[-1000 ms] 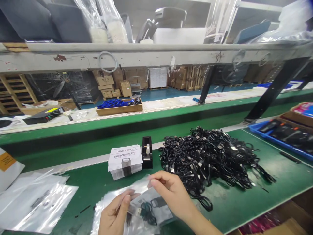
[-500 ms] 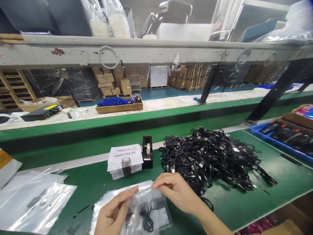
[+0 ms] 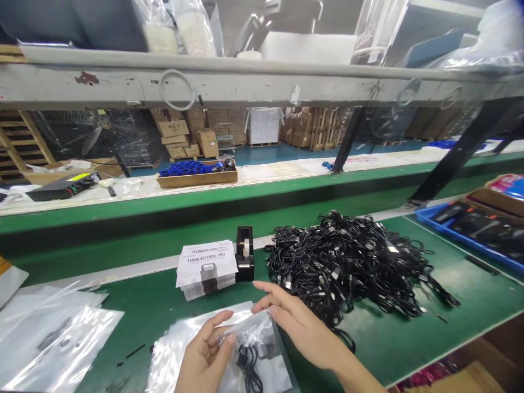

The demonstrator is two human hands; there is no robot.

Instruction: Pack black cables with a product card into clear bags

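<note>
A clear plastic bag (image 3: 268, 349) lies in front of me with a coiled black cable (image 3: 250, 365) inside. Something white and grey, perhaps a printed sheet, also shows through the film. My left hand (image 3: 208, 352) is closed on the bag's upper left edge, thumb against fingers. At its upper right edge, my right hand (image 3: 301, 327) pinches the film, index finger stretched forward. Beneath the bag lies a stack of whitish bags (image 3: 167, 355). Just beyond sits a pile of printed leaflets (image 3: 207, 267) beside a black tape dispenser (image 3: 245, 262).
A large heap of black cables (image 3: 347, 267) covers the bench right of my hands. Further right stands a blue tray (image 3: 434, 221) with black items. Flat clear bags (image 3: 61, 338) lie at left. A cardboard tray of blue rings (image 3: 196, 177) rests on the ledge behind.
Both hands remain at the bag's top edge. My left hand has shifted slightly right, and my right index finger has straightened forward. The bag's cable shows more clearly.
</note>
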